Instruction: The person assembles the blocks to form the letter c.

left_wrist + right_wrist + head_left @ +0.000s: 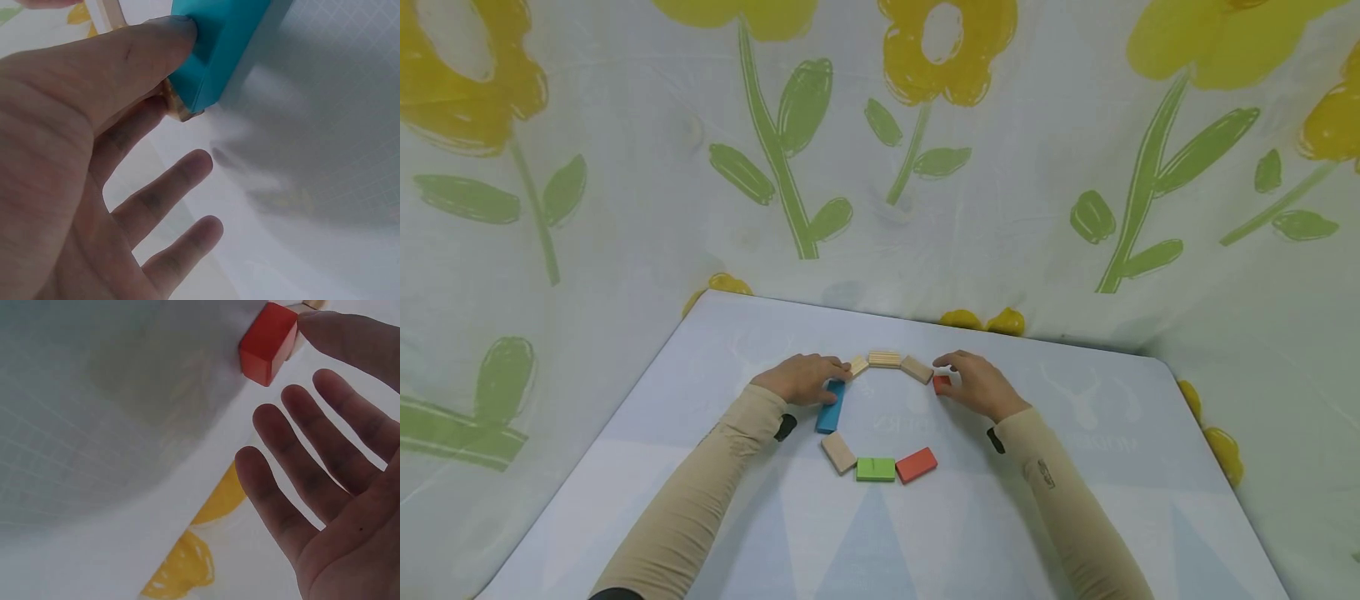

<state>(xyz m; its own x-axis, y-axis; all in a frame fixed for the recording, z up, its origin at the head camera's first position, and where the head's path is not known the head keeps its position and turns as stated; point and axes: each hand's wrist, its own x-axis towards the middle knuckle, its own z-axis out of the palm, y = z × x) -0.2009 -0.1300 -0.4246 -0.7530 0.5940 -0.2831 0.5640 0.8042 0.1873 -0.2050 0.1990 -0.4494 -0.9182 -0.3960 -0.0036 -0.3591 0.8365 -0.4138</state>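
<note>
My left hand [805, 379] is at the far end of a blue block [830, 412]. Its thumb presses the blue block while a finger bears on a light wooden block [859, 367] just behind, pinching that end; the other fingers stay spread. Opposite, my right hand [981, 385] reaches over a small red block [941, 384]. In the right wrist view the thumb tip is right at the red block [269, 344], with the other fingers extended apart from it. Part of the red block is hidden by the hand in the head view.
Between the hands lie a ridged wooden block [884, 359] and a plain one [917, 369]. Nearer stand another wooden block [838, 452], a green block [876, 470] and a red block [917, 465], curving round like a ring. The white table [1075, 517] meets a flowered curtain [1000, 208].
</note>
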